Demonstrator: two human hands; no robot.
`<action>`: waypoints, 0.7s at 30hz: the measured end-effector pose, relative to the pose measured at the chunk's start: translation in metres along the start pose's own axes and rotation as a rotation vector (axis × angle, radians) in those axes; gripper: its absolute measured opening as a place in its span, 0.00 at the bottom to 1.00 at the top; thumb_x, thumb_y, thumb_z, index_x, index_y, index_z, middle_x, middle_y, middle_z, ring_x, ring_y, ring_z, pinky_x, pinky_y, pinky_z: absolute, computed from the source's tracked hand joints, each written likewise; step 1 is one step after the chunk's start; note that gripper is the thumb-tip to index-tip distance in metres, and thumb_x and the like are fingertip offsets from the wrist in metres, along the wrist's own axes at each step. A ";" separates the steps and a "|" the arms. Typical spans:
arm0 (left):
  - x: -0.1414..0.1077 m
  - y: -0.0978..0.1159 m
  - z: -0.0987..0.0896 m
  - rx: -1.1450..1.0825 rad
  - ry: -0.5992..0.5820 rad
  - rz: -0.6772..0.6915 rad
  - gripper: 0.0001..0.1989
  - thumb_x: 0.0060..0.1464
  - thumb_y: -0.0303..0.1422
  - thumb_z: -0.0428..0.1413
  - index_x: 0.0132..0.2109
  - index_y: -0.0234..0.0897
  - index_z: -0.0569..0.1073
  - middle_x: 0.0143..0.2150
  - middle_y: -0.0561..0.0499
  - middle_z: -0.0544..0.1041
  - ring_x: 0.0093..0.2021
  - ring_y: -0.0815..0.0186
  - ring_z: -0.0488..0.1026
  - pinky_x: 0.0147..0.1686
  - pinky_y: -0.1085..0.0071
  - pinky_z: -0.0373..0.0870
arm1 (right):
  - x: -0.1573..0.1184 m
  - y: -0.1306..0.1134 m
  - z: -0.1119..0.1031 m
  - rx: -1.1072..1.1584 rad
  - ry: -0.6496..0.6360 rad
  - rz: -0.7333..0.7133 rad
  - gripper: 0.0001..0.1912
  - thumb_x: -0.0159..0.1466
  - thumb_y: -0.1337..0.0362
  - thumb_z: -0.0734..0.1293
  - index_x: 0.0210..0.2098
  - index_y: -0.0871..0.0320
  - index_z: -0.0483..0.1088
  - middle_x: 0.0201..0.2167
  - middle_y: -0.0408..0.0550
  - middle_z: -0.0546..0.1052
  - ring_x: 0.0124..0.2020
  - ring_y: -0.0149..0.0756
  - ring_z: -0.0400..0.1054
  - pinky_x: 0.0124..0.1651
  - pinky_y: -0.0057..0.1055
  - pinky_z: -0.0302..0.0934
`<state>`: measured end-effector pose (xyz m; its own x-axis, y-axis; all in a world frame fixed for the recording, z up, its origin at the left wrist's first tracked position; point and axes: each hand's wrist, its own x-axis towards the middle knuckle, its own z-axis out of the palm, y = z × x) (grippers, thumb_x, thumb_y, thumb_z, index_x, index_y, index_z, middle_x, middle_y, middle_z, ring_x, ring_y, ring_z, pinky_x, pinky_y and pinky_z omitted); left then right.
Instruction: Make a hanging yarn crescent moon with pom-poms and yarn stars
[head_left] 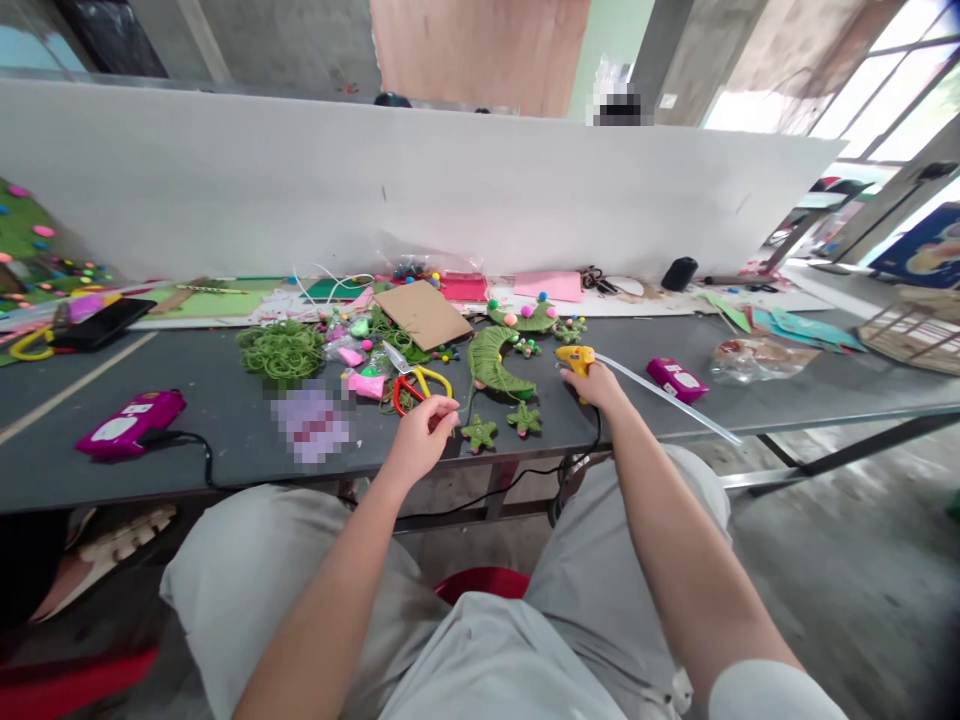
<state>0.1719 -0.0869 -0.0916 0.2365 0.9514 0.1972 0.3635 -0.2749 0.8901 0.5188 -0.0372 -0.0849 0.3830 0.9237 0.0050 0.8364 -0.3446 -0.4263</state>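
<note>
My right hand [592, 385] grips a yellow glue gun [576, 355], with a long clear glue stick [667, 397] trailing out of its back to the right. Closed in a pinch, my left hand [425, 437] hovers by the table's front edge; whatever is between its fingertips is too small to make out. Just behind it lie scissors [424, 383] with red and yellow handles. A green yarn-wrapped crescent [495, 365] rests between my hands. In front of it are two green yarn stars, a left one [479, 433] and a right one [524, 420].
A heap of green yarn [279, 352] and a brown cardboard piece [424, 313] lie behind my left hand. Purple boxes stand at the left [131, 425] and right [676, 380]. A black cord [517, 480] hangs below the table edge. A white partition [300, 190] rises behind.
</note>
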 end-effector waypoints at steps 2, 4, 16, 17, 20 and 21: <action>0.001 -0.001 0.001 -0.064 -0.013 -0.002 0.12 0.56 0.37 0.56 0.46 0.37 0.76 0.39 0.46 0.81 0.40 0.60 0.78 0.41 0.65 0.75 | -0.003 0.002 -0.002 0.000 0.000 0.000 0.29 0.64 0.47 0.66 0.53 0.66 0.73 0.52 0.65 0.77 0.54 0.52 0.72 0.50 0.36 0.64; 0.003 0.000 0.002 -0.117 -0.013 -0.007 0.14 0.55 0.37 0.58 0.46 0.36 0.77 0.41 0.45 0.81 0.42 0.59 0.79 0.44 0.64 0.75 | -0.007 0.004 -0.004 0.000 -0.001 -0.006 0.30 0.63 0.46 0.66 0.52 0.65 0.73 0.51 0.64 0.77 0.53 0.52 0.72 0.50 0.36 0.64; 0.003 0.010 0.004 -0.267 -0.026 -0.075 0.17 0.50 0.40 0.64 0.45 0.34 0.78 0.41 0.42 0.83 0.44 0.56 0.81 0.48 0.60 0.76 | -0.048 0.013 -0.017 0.027 0.007 -0.012 0.36 0.60 0.39 0.65 0.53 0.63 0.70 0.48 0.60 0.78 0.48 0.49 0.73 0.48 0.37 0.63; 0.003 0.011 0.004 -0.274 -0.026 -0.081 0.17 0.50 0.40 0.64 0.44 0.34 0.78 0.41 0.42 0.84 0.44 0.56 0.81 0.48 0.60 0.76 | -0.053 0.014 -0.019 0.026 0.019 -0.009 0.37 0.60 0.38 0.65 0.54 0.64 0.69 0.49 0.60 0.77 0.49 0.49 0.73 0.49 0.37 0.63; 0.003 0.012 0.005 -0.308 -0.021 -0.099 0.17 0.49 0.40 0.65 0.43 0.34 0.78 0.41 0.42 0.84 0.45 0.55 0.81 0.47 0.60 0.77 | -0.067 0.017 -0.026 -0.037 0.068 0.018 0.37 0.60 0.36 0.63 0.51 0.63 0.70 0.50 0.61 0.76 0.51 0.51 0.71 0.51 0.40 0.62; 0.003 0.012 0.005 -0.322 -0.018 -0.105 0.17 0.49 0.40 0.65 0.43 0.34 0.78 0.41 0.42 0.84 0.45 0.55 0.81 0.47 0.60 0.77 | -0.071 0.018 -0.029 -0.069 0.094 0.036 0.36 0.60 0.35 0.62 0.49 0.62 0.71 0.49 0.61 0.75 0.51 0.52 0.70 0.51 0.40 0.61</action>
<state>0.1817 -0.0875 -0.0825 0.2301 0.9687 0.0930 0.0838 -0.1150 0.9898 0.5182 -0.1143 -0.0666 0.4460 0.8917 0.0767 0.8450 -0.3913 -0.3646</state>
